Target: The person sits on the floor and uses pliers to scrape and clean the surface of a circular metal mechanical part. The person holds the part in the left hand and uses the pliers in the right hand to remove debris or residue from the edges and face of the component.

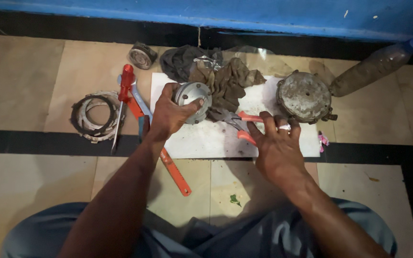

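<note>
Left hand: fingers closed around a round metal hub.
Right hand: fingers gripping red-handled pliers over the white sheet.

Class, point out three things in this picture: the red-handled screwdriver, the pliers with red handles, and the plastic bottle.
red-handled screwdriver (126,82), head view, on its red handle.
pliers (247,117), head view, on the upper red handle.
plastic bottle (374,67), head view, on its body.

we find bare tile on the beige tiled floor at far left and near our knees. ahead, the white sheet is crowded: a brown crumpled rag, a round rusty metal cover, red-handled pliers. leftward, a red-handled screwdriver, stacked toothed metal rings and an orange hacksaw blade block the way.
</note>
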